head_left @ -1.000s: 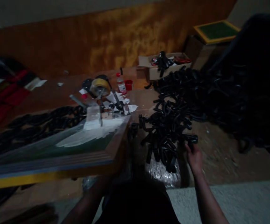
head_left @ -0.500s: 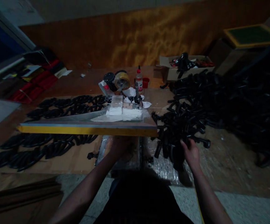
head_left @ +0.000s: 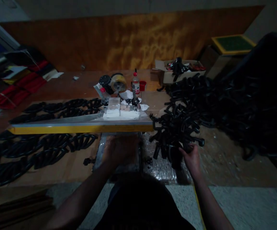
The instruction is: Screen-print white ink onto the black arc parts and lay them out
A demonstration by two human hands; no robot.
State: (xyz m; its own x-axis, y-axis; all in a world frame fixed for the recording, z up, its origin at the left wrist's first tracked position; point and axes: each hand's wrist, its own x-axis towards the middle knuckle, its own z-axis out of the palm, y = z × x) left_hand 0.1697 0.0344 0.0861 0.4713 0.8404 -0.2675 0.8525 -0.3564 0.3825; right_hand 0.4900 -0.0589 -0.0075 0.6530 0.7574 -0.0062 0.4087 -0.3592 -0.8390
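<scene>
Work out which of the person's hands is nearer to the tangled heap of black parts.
Right. The right hand is at the near edge of the heap; the left hand is farther off to its left, below the yellow-edged frame.

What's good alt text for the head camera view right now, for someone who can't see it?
A person's right hand is at a heap of black parts on a dim worktable; the left hand, hard to make out, is below a raised yellow-edged frame. Rows of curved black pieces lie left; a bottle and red cup stand behind the frame.
</scene>
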